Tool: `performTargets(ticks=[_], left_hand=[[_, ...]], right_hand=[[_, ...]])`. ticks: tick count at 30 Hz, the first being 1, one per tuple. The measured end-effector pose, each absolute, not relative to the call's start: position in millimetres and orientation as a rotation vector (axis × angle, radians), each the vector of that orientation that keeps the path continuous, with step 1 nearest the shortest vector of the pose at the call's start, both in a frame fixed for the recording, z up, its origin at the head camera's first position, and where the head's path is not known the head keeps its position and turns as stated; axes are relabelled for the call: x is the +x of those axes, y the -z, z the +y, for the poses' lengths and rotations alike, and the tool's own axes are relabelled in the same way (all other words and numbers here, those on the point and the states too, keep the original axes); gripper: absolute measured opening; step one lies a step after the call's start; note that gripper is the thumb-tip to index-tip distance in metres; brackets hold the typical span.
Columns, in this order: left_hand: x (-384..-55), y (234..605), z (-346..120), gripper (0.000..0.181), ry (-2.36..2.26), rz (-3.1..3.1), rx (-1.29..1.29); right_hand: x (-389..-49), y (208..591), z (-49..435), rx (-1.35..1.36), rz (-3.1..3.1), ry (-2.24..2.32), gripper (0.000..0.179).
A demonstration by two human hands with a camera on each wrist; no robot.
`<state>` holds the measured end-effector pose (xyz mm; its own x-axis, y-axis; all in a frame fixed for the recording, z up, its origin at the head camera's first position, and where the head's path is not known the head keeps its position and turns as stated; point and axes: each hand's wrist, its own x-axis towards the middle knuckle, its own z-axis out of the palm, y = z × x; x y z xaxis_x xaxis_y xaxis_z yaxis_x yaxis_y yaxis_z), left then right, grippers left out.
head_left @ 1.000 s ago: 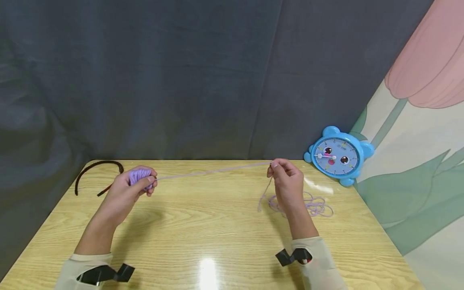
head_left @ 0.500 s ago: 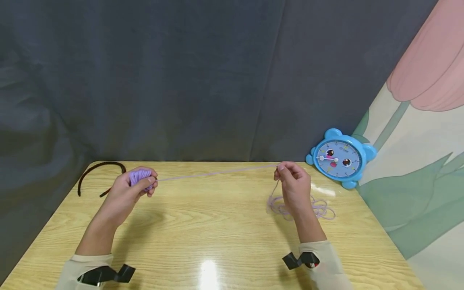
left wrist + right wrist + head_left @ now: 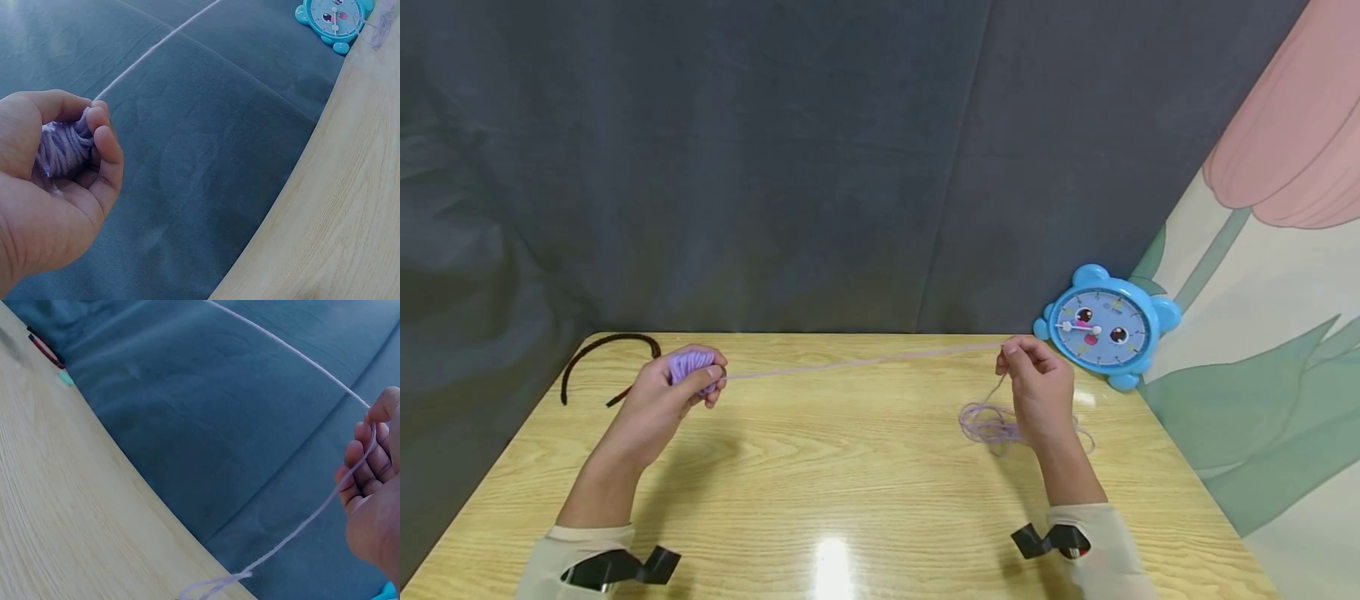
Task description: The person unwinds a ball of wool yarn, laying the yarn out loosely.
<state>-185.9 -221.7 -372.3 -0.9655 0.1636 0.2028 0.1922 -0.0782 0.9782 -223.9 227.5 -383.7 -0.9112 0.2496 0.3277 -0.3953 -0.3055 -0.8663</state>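
A small ball of purple yarn (image 3: 691, 367) is gripped in my left hand (image 3: 658, 408), thumb over it and fingers curled beneath. From there a taut strand (image 3: 865, 362) runs across to my right hand (image 3: 1041, 392), rising slightly to the right. My right thumb and forefinger pinch that strand; the other fingers curl loosely in the right wrist view. The strand's tail (image 3: 300, 526) drops past the palm toward a loose tangle of purple yarn (image 3: 988, 423) on the table below, partly hidden behind the right hand. Wound turns of the yarn ball (image 3: 65, 149) show inside the left hand.
A dark headband (image 3: 602, 340) lies at the table's back left, behind the left hand. At the back right, a blue toy clock (image 3: 1101, 325) leans near the curtain (image 3: 820, 167). A small mint-green object (image 3: 65, 377) shows near the headband in the right wrist view. The wooden table (image 3: 820, 467) spans below.
My right hand has moved to the right along with the pinched strand, lengthening the stretch between the hands. The loose tail has shifted over the tangle. My left hand stays nearly still.
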Motion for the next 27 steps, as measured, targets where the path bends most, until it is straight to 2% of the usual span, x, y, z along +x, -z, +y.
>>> performTargets(ticks=[27], left_hand=[[-186.9, 371.9, -224.8, 0.004, 2.254, -2.102, -0.415]], right_hand=[[-223.7, 381.8, 265.6, 0.060, -1.305, -2.291, 0.017]])
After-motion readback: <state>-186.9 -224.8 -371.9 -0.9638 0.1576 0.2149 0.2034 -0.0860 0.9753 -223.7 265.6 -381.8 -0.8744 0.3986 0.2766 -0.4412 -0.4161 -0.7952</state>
